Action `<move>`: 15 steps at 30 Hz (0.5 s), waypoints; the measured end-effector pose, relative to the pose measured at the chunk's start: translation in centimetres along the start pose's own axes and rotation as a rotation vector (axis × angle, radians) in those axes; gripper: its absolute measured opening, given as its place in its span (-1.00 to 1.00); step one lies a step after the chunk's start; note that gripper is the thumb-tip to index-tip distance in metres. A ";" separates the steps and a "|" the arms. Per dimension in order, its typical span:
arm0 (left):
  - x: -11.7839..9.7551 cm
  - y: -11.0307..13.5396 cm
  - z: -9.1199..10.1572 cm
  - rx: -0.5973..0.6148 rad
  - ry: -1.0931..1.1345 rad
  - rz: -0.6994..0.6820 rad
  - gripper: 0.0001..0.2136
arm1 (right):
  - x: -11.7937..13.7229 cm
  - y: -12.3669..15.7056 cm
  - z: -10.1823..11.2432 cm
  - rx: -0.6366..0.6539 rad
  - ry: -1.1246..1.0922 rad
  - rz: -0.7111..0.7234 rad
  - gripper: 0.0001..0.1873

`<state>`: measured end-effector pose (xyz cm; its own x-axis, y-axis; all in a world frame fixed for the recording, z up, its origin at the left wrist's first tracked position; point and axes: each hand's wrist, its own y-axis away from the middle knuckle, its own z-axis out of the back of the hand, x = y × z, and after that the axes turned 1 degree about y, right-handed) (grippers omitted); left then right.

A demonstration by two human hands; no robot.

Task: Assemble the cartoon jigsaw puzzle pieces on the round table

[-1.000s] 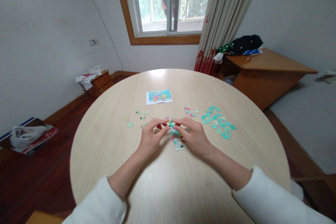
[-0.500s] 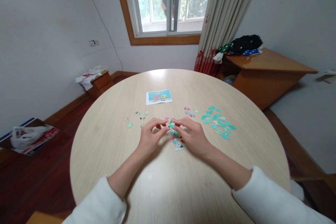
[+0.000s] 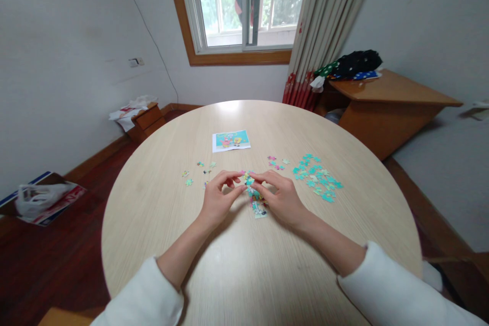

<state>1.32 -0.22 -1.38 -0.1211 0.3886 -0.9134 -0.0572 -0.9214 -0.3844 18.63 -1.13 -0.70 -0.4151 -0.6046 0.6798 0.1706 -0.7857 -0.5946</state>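
Note:
Both hands meet over the middle of a round pale wooden table (image 3: pixel 160 224). My left hand (image 3: pixel 220 199) and my right hand (image 3: pixel 280 197) pinch a small turquoise puzzle piece (image 3: pixel 249 181) between their fingertips. Just below the fingers lies a joined strip of puzzle pieces (image 3: pixel 258 206), partly under my right hand. A heap of loose turquoise pieces (image 3: pixel 316 177) lies to the right. A few scattered pieces (image 3: pixel 198 172) lie to the left. A printed reference picture (image 3: pixel 231 140) lies farther back.
A wooden desk (image 3: pixel 389 97) with piled clothes stands at the right by a curtain (image 3: pixel 324 25). A window (image 3: pixel 244 0) is behind the table. A small cabinet (image 3: pixel 147 117) and a plastic bag (image 3: pixel 36 197) sit on the floor at left.

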 end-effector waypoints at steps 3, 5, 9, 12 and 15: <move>0.2 0.0 0.1 0.027 -0.022 -0.052 -0.76 | -0.1 0.0 0.0 -0.004 0.016 0.024 -0.79; 0.3 0.0 0.1 0.038 -0.024 -0.081 -0.77 | -0.1 0.1 -0.1 -0.004 0.021 0.036 -0.80; 0.4 0.0 0.1 0.037 -0.021 -0.109 -0.80 | -0.1 0.1 0.0 -0.008 0.028 0.047 -0.81; 0.5 0.1 0.0 0.032 -0.017 -0.125 -0.83 | -0.1 0.1 0.0 -0.002 0.034 0.050 -0.81; 0.7 0.1 0.0 0.028 -0.009 -0.136 -0.85 | -0.1 0.1 0.0 -0.005 0.035 0.055 -0.81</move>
<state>1.23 -0.02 -2.00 -0.1194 0.5098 -0.8519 -0.1010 -0.8599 -0.5004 18.72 -1.12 -0.82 -0.4362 -0.6416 0.6309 0.1896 -0.7509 -0.6326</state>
